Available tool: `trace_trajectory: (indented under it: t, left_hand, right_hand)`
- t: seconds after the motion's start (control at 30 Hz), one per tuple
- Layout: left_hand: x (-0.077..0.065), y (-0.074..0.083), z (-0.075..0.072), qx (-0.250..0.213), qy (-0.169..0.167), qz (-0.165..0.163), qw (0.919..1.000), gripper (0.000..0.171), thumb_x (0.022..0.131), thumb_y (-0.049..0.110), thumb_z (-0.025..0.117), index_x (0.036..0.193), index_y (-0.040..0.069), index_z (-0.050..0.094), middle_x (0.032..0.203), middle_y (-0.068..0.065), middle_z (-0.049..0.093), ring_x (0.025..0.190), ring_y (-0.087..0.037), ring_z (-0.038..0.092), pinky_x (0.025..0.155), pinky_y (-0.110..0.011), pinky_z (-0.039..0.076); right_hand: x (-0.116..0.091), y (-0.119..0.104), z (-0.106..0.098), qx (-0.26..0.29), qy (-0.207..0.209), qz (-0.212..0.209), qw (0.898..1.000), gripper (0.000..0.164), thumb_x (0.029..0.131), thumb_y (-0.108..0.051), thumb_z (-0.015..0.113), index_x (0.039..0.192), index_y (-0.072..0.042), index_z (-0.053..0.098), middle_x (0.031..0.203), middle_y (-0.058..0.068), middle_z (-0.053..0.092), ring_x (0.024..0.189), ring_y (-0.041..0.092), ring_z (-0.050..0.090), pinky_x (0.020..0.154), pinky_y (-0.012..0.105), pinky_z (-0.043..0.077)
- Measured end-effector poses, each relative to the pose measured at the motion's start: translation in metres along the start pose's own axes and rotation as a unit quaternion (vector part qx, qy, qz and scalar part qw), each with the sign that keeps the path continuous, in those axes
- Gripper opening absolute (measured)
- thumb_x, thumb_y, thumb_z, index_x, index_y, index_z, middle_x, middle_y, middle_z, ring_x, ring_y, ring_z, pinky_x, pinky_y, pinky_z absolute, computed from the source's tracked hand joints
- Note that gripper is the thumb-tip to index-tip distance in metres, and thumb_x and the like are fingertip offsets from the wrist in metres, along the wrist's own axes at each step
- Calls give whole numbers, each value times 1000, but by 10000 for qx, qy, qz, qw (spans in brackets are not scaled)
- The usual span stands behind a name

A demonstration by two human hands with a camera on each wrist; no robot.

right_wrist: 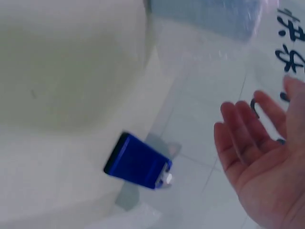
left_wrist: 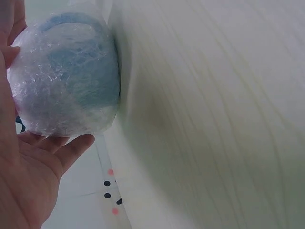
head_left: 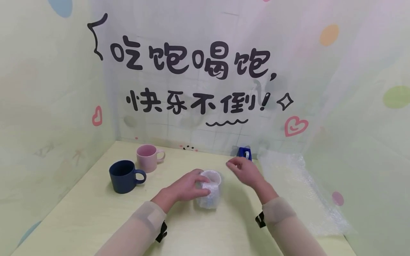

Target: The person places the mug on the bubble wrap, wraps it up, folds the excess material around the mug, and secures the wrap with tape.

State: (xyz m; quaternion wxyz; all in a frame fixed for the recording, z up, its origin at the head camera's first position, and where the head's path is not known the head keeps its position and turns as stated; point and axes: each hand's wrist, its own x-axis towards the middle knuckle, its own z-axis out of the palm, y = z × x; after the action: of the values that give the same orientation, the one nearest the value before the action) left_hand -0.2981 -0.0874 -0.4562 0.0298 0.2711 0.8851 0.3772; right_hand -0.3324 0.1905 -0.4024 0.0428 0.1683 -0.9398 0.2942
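Note:
A light blue mug [head_left: 209, 202] stands on the table, wrapped in bubble wrap. My left hand [head_left: 185, 186] grips it from the left side, the thumb at the near side and the fingers over the far rim. Through the plastic, the mug's blue wall [left_wrist: 86, 71] shows in the left wrist view. My right hand [head_left: 246, 173] is raised to the right of the mug, apart from it, with loosely bent fingers and nothing held. Behind that hand stands a blue tape dispenser [head_left: 241, 150], also seen as a blue block [right_wrist: 138, 162] in the right wrist view.
To the left stand a dark blue mug [head_left: 122, 179] and a pink mug [head_left: 147, 161], handles to the right. A sheet of bubble wrap [head_left: 298, 192] lies along the table's right side. Printed wall sheets [head_left: 192, 131] enclose the back and both sides.

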Motion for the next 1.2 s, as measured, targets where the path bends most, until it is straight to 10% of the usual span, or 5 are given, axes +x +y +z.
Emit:
trace_trajectory:
  t: [0.33, 0.83, 0.97, 1.1, 1.2]
  left_hand:
    - [2, 1, 0, -37, -37, 26, 10000, 47, 96, 41, 79, 133, 11, 78, 160, -20, 53, 145, -40, 54, 125, -59, 45]
    - [0, -1, 0, -58, -5, 14, 10000, 47, 96, 39, 79, 133, 10, 78, 161, -21, 52, 146, -42, 53, 124, -60, 44]
    - [0, -2, 1, -96, 15, 43, 9999, 47, 96, 39, 80, 133, 9, 78, 159, -20, 53, 145, -41, 55, 124, -60, 45]
    - [0, -4, 2, -159, -5, 28, 9999, 47, 96, 39, 80, 133, 10, 77, 158, -19, 53, 144, -40, 55, 123, -60, 45]
    - [0, -3, 2, -205, -18, 38, 9998, 47, 96, 38, 80, 133, 9, 77, 157, -19, 54, 143, -39, 55, 123, -59, 46]
  right_hand:
    - [34, 49, -32, -605, 31, 1631, 9848, 49, 113, -32, 52, 68, -16, 44, 61, -5, 37, 59, 15, 37, 64, 34, 37]
    - [50, 82, 1, -330, 11, 2304, 9725, 56, 115, -35, 45, 62, -19, 34, 58, -7, 26, 57, 14, 27, 65, 34, 34]
    - [50, 76, 0, 11, 117, 2737, 9617, 52, 115, -32, 43, 65, -18, 37, 62, -4, 32, 65, 19, 34, 95, 53, 47]
    - [51, 70, -3, 159, 20, 2995, 9540, 41, 114, -30, 42, 80, -10, 50, 92, 15, 62, 104, 37, 62, 129, 77, 22]
    - [52, 67, -6, 168, -94, 3077, 9513, 39, 115, -29, 39, 105, 2, 61, 138, 31, 63, 147, 49, 51, 130, 81, 11]
